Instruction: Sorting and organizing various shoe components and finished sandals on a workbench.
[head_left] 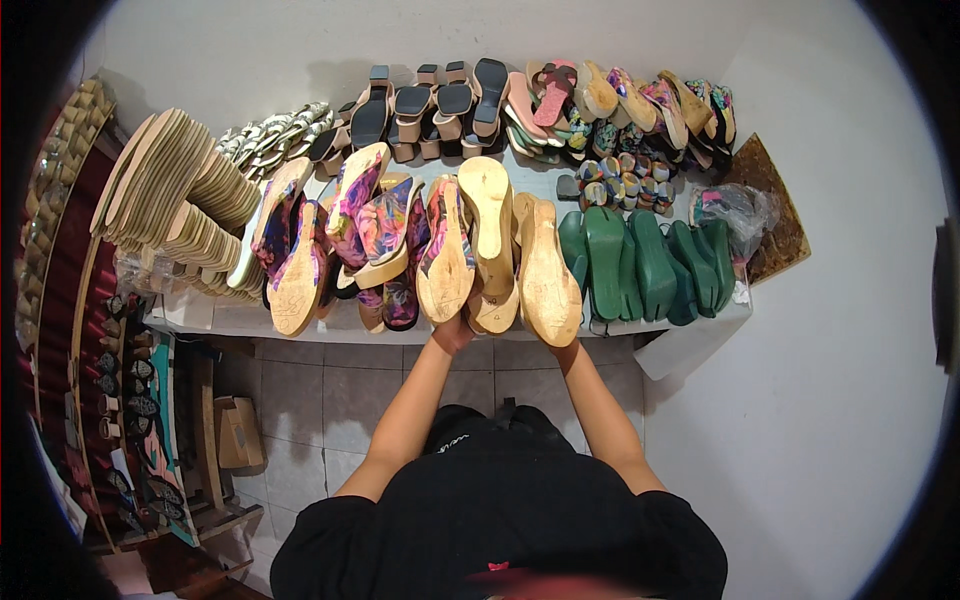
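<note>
Both my forearms reach forward to the table's front edge. My left hand [454, 336] is at the lower end of a pale wooden wedge sole [487, 215], close beside a floral wedge sandal [445, 270]. My right hand [567, 352] is under the rounded toe end of another pale wooden wedge sole [551, 285]. Both hands appear closed on these soles, though the soles hide most of the fingers. More floral wedge sandals [390, 228] lie to the left, some with their wooden undersides up. Green wedge soles [604, 262] stand just right of my right hand.
Flat sole pieces [150, 180] are stacked at the table's left end. Black-and-beige heeled sandals [412, 103] line the back, with patterned heels [625, 185] to the right. A plastic bag [740, 220] lies at the right end. Shoe racks [125, 400] stand left, near a cardboard box [239, 433].
</note>
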